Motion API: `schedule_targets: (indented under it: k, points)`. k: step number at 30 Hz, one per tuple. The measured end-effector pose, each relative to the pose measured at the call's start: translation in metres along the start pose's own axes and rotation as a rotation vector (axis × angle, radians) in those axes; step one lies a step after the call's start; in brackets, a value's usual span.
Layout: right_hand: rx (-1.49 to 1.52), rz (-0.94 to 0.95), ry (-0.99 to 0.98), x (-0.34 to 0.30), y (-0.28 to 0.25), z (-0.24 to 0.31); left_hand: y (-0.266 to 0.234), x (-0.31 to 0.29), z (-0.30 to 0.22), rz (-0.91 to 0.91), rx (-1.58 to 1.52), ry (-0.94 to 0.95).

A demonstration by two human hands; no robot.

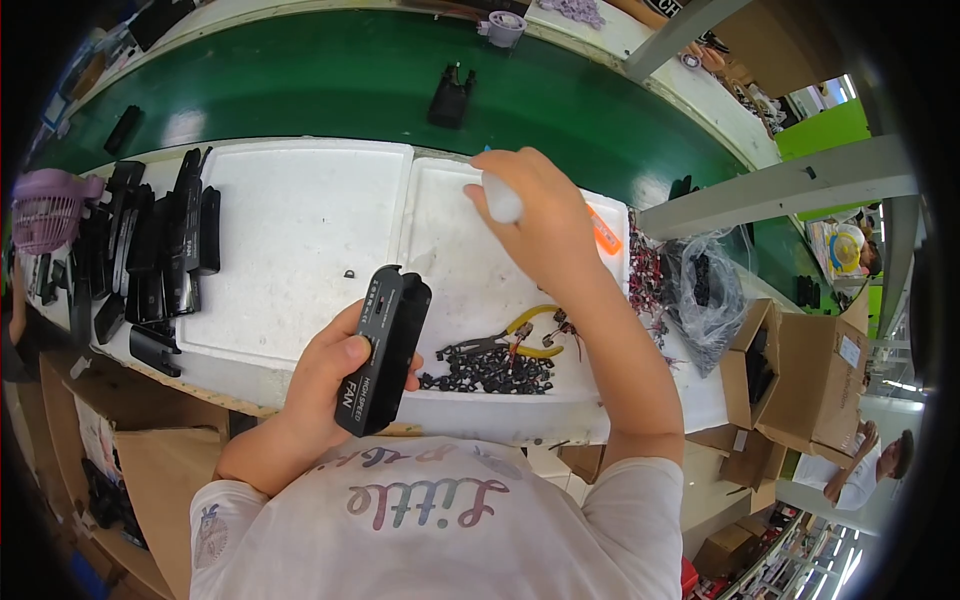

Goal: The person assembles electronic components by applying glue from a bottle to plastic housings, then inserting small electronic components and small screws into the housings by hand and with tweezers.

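My left hand [325,375] is wrapped round a black fan housing [385,345], its thumb on the printed face and its fingertips showing at the far side. The housing is tilted above the front edge of the white foam trays. Higher up, my right hand [540,215] is closed round a small whitish bottle [503,200] whose rounded end points toward me. A bit of blue shows just past the fingers. Below my right forearm lie pliers [505,335] with yellow handles, beside a heap of small black parts [490,372]. An orange tool [604,232] lies partly hidden behind my right wrist.
Black housings [150,245] are stacked at the left beside a purple fan [50,210]. Beyond the foam trays [290,250] runs a green conveyor belt [330,80] carrying a black part [452,97]. Wired pieces, a plastic bag [700,290] and cardboard boxes [820,375] stand at the right.
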State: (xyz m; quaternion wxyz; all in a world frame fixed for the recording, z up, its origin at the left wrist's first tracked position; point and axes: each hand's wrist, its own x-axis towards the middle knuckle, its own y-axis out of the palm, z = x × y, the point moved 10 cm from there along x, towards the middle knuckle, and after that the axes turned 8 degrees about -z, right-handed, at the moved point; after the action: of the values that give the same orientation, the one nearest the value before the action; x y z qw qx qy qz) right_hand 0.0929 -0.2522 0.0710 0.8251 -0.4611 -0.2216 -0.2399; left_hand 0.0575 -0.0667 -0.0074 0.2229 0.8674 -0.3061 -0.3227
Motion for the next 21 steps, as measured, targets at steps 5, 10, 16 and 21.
schedule_targets:
  k: [5,10,16,21]
  points:
    - [-0.25,0.042,-0.088,-0.011,0.018,-0.008,-0.003,0.001,0.002,-0.015,-0.017,0.003]
    - [0.617,0.034,0.239,-0.027,-0.018,0.036,-0.003,-0.002,0.001,-0.006,0.003,0.014]
    - [0.836,0.195,0.173,-0.031,-0.019,0.074,0.008,-0.001,0.0,0.019,0.03,0.022]
    - [0.831,0.16,0.103,-0.031,-0.021,0.077,0.008,-0.003,0.0,0.035,0.051,0.023]
